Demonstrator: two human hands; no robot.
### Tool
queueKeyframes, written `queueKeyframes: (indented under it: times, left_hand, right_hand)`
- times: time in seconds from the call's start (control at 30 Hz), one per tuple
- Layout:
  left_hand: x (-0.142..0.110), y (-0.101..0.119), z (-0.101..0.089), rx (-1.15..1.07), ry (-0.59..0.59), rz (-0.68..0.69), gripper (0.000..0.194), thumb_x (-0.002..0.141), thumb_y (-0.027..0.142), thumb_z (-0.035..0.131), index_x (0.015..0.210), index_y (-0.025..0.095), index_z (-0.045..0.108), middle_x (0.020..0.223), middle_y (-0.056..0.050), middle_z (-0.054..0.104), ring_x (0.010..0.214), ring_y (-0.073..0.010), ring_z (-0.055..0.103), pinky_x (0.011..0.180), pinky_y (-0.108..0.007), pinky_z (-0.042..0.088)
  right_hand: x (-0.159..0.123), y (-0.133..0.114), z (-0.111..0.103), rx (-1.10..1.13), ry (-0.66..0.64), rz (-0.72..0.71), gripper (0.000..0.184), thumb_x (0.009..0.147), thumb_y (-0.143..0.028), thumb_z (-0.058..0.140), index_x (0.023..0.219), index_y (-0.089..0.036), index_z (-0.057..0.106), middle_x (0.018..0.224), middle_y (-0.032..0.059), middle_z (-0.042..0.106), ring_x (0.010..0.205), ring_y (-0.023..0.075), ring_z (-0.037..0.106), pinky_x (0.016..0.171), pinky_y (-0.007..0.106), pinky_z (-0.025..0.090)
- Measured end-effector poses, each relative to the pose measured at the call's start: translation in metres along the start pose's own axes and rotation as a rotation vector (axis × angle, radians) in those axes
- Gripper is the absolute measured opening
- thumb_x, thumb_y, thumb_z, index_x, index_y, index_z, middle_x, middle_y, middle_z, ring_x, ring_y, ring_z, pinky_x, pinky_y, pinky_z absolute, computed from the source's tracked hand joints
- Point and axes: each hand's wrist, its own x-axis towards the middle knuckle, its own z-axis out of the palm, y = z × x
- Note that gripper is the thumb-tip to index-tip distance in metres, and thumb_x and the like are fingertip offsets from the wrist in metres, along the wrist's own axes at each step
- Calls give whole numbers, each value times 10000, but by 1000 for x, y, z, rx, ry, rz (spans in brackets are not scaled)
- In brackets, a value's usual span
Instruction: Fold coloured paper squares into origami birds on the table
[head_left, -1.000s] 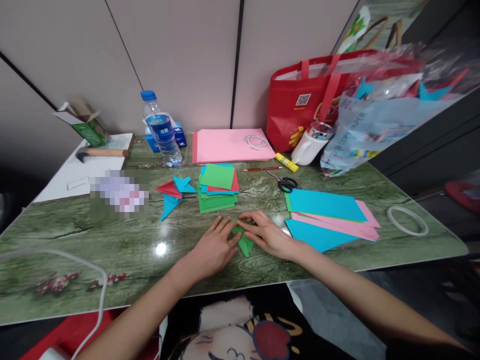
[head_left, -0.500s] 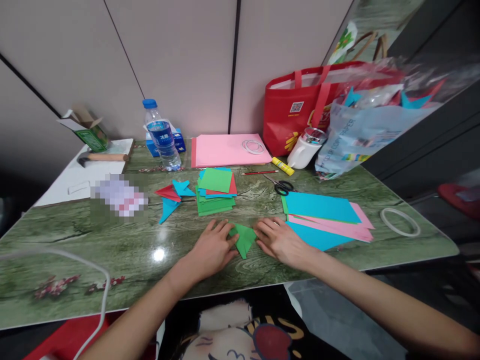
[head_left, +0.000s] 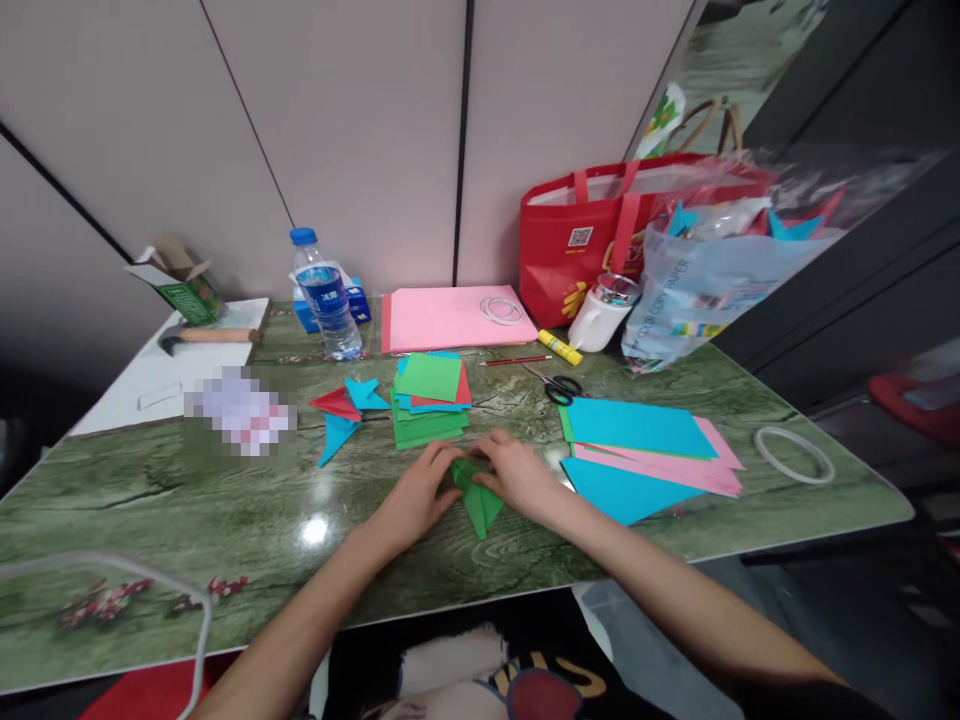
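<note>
A folded piece of green paper (head_left: 481, 506) lies close to the table's front edge, its narrow end toward me. My left hand (head_left: 418, 498) pinches its upper left corner between thumb and fingers. From the other side, my right hand (head_left: 519, 478) closes on the upper right part, hiding some of the top edge. Just beyond the hands sits a stack of square paper sheets (head_left: 429, 378) in green, blue and red. Left of that stack are folded red and blue paper pieces (head_left: 339, 404).
Blue and pink sheets (head_left: 637, 428) lie to the right, with scissors (head_left: 562, 388), a pencil (head_left: 517, 360) and a glue stick (head_left: 560, 347) behind. Farther back stand a water bottle (head_left: 328, 300), white mug (head_left: 602, 315) and red bag (head_left: 551, 250). A hammer (head_left: 210, 338) lies at left.
My right hand has moved left and onto the top of the green paper, closer to my left hand. The paper's upper part is now more covered and bent. The view has tilted slightly upward.
</note>
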Motion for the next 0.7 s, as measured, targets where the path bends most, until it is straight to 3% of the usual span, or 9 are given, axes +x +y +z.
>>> queueKeyframes:
  times: [0.07,0.13,0.2,0.23,0.3,0.4,0.47,0.6,0.7]
  left_hand:
    - [2,-4,3,-108,90,-55,512,705,61,603,1166,237,468,1181,-52,461,1109,-181,480,941,-362,434]
    - [6,-7,4,-210,185,-138,588,656,84,652,1189,236,454,1211,-60,448,1098,-189,492,907,-357,458]
    - [13,-8,2,-310,267,-273,512,662,161,671,1142,196,497,1121,-67,521,965,-183,560,810,-332,494]
    - [16,-7,-1,-353,287,-353,391,686,217,662,1056,166,546,992,-54,575,836,-165,585,731,-306,502]
    - [24,-5,-9,-421,189,-444,222,718,337,636,780,127,602,676,6,557,604,-115,529,569,-232,446]
    - [32,-2,-19,-489,60,-476,437,684,476,627,471,134,457,460,69,316,442,-51,302,411,-186,219]
    - [34,-2,-22,-553,60,-497,490,655,518,633,441,141,404,448,75,268,435,-42,246,409,-192,157]
    - [31,-4,-19,-734,-18,-586,433,637,530,646,529,138,499,462,56,388,412,-59,323,394,-193,207]
    - [29,-5,-17,-750,-49,-584,444,617,523,667,502,141,473,453,69,345,409,-47,278,399,-191,182]
  right_hand:
    - [6,-5,3,75,-46,61,283,690,-141,674,967,-156,618,859,71,657,757,200,618,650,278,431]
    - [10,-3,7,239,-65,87,189,680,-125,659,861,-158,620,709,23,644,689,183,613,607,263,429]
    - [14,3,12,501,-81,118,65,704,-180,636,730,-164,579,597,-18,586,563,147,583,526,244,426]
    - [17,6,15,659,-95,136,116,715,-237,632,684,-169,544,562,-34,557,506,130,561,485,236,425]
    - [22,10,18,945,-128,154,254,702,-362,648,639,-179,484,523,-53,527,439,106,529,435,228,433]
    - [31,13,17,1149,-127,112,355,632,-438,706,608,-175,469,498,-61,524,432,88,519,436,219,447]
    - [36,13,14,1210,-80,95,341,619,-440,722,624,-163,523,508,-57,532,454,81,523,455,212,451]
    - [42,13,11,1297,44,120,294,594,-402,753,702,-155,634,591,-35,590,495,74,532,487,213,456]
    - [42,12,14,1358,38,147,272,590,-378,764,699,-153,659,566,-37,585,474,63,510,454,193,426]
